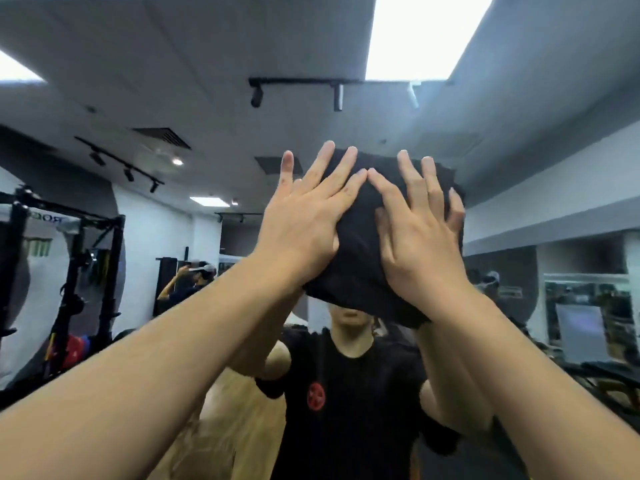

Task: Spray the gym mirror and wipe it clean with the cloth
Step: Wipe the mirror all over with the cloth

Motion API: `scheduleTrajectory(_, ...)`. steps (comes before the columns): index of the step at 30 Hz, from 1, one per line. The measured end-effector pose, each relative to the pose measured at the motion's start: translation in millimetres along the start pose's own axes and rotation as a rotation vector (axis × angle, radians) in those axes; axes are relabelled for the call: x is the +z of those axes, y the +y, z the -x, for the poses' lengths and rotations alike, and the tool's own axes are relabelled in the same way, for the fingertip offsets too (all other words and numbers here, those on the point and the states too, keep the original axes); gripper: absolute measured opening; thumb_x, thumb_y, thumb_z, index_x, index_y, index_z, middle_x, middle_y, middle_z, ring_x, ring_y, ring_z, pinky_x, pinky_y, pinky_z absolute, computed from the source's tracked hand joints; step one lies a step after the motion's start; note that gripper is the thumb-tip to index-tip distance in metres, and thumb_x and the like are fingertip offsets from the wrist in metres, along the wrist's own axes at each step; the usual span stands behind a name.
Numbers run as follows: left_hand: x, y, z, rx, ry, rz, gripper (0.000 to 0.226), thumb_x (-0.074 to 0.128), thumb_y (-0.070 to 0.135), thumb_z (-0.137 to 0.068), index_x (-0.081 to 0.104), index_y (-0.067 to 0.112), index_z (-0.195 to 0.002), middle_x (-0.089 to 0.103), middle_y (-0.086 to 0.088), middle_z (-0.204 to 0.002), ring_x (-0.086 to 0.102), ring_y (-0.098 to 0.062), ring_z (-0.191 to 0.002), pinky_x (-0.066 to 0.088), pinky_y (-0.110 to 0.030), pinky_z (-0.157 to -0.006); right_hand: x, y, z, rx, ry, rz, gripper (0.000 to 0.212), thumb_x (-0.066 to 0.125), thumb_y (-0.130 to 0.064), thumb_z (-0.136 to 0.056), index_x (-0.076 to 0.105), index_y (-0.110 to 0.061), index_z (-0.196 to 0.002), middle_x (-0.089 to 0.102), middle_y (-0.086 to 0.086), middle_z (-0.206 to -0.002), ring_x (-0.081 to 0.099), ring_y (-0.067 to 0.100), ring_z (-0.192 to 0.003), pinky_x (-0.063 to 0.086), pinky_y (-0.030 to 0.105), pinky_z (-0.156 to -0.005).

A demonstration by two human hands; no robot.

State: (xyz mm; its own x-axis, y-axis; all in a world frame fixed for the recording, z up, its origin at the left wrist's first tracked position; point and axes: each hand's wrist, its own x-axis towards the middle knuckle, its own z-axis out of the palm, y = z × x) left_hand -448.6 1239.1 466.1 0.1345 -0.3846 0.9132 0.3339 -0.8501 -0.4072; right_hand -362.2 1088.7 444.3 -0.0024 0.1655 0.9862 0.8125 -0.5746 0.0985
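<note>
A: Nearest the camera, what are your forearms doing?
B: Both are reaching up and forward, bare, converging toward the centre of the view.

A: And your hands?
B: Your left hand [304,216] is lying flat with fingers spread, pressing the black cloth [360,244] against the mirror [519,168]. Your right hand [415,237] is doing the same just beside it, index fingertips nearly touching. Neither is clenching; both are pressing open-palmed on the cloth.

A: Where is the cloth sitting?
B: It is bunching between your palms and the glass, at head height, hanging slightly below your right wrist.

A: What is the glass showing beyond?
B: Your reflection in a black T-shirt [346,393], arms raised; farther back, a black squat rack [69,271] at left, track lights [298,91] and bright ceiling panels [422,32]
</note>
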Motion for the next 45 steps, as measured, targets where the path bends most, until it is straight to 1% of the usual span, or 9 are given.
scheduleTrajectory(3, -5, -19, -49, -0.026, -0.120, -0.045, 0.075, 0.049, 0.005, -0.095, 0.021, 0.026, -0.162, 0.009, 0.005, -0.172, 0.001, -0.021, -0.159, -0.006, -0.059, -0.123, -7, 1, -49, 0.010, 0.010, -0.002, 0.049, 0.031, -0.027, -0.105, 0.030, -0.037, -0.154, 0.008, -0.002, -0.168, -0.003, 0.022, -0.155, 0.000, 0.048, -0.119)
scheduleTrajectory(5, -10, -32, -80, -0.055, -0.173, -0.069, 0.075, 0.041, 0.004, -0.098, 0.012, 0.029, -0.163, 0.001, 0.008, -0.172, -0.005, -0.019, -0.159, -0.008, -0.058, -0.125, -12, 2, -83, 0.004, 0.019, 0.005, 0.050, 0.031, -0.025, -0.105, 0.030, -0.038, -0.153, 0.008, -0.001, -0.168, -0.003, 0.022, -0.155, 0.002, 0.050, -0.120)
scheduleTrajectory(12, -18, -77, -174, -0.186, -0.246, -0.149, 0.080, 0.037, -0.002, -0.098, 0.005, 0.031, -0.163, -0.005, 0.009, -0.172, -0.008, -0.021, -0.158, -0.007, -0.057, -0.126, -24, 3, -202, -0.048, -0.003, 0.038, 0.050, 0.033, -0.023, -0.105, 0.029, -0.038, -0.152, 0.016, -0.001, -0.166, 0.002, 0.025, -0.155, 0.005, 0.056, -0.121)
scheduleTrajectory(16, -21, -82, -199, -0.243, -0.243, -0.160, 0.079, 0.043, 0.001, -0.100, 0.005, 0.027, -0.164, -0.005, 0.004, -0.172, -0.007, -0.026, -0.158, -0.005, -0.056, -0.126, -27, -2, -233, -0.048, 0.006, 0.005, 0.048, 0.035, -0.027, -0.105, 0.031, -0.041, -0.151, 0.018, -0.004, -0.166, 0.003, 0.023, -0.155, 0.008, 0.055, -0.121)
scheduleTrajectory(20, -10, -89, -192, -0.245, -0.202, -0.120, 0.080, 0.045, 0.000, -0.099, 0.006, 0.026, -0.164, -0.004, 0.002, -0.172, -0.005, -0.026, -0.158, -0.002, -0.053, -0.127, -15, 2, -230, -0.072, 0.091, 0.043, 0.048, 0.031, -0.032, -0.104, 0.032, -0.041, -0.151, 0.023, -0.004, -0.165, 0.008, 0.024, -0.154, 0.012, 0.055, -0.120)
scheduleTrajectory(28, -7, -92, -173, -0.255, -0.163, -0.025, 0.080, 0.043, -0.005, -0.097, 0.010, 0.026, -0.164, -0.003, 0.002, -0.172, -0.005, -0.026, -0.159, 0.001, -0.047, -0.128, -7, -1, -217, -0.098, 0.120, 0.027, 0.048, 0.025, -0.037, -0.104, 0.032, -0.039, -0.152, 0.021, -0.002, -0.166, 0.005, 0.025, -0.155, 0.009, 0.055, -0.121)
scheduleTrajectory(33, -4, -94, -145, -0.276, -0.120, 0.055, 0.070, 0.037, -0.001, -0.103, 0.016, 0.028, -0.163, 0.000, 0.004, -0.172, -0.003, -0.024, -0.159, 0.009, -0.044, -0.128, -3, -11, -198, -0.112, 0.083, 0.027, 0.052, 0.024, -0.049, -0.104, 0.028, -0.038, -0.154, 0.016, -0.003, -0.167, 0.000, 0.022, -0.155, 0.005, 0.053, -0.122)
scheduleTrajectory(40, -9, -87, -83, -0.274, -0.088, 0.137, 0.061, 0.032, 0.002, -0.105, 0.023, 0.021, -0.162, 0.006, -0.003, -0.172, -0.001, -0.024, -0.158, 0.005, -0.040, -0.128, 10, -33, -149, -0.117, 0.071, 0.047, 0.053, 0.021, -0.052, -0.103, 0.028, -0.039, -0.155, 0.016, -0.003, -0.167, 0.001, 0.023, -0.155, 0.003, 0.052, -0.121)
scheduleTrajectory(45, -14, -81, -14, -0.225, -0.049, 0.164, 0.064, 0.036, 0.001, -0.098, 0.030, 0.016, -0.160, 0.015, -0.007, -0.171, 0.006, -0.029, -0.158, 0.008, -0.045, -0.127, 23, -56, -89, -0.104, 0.073, 0.066, 0.052, 0.026, -0.050, -0.102, 0.032, -0.040, -0.153, 0.019, -0.004, -0.166, 0.006, 0.023, -0.155, 0.007, 0.050, -0.121)
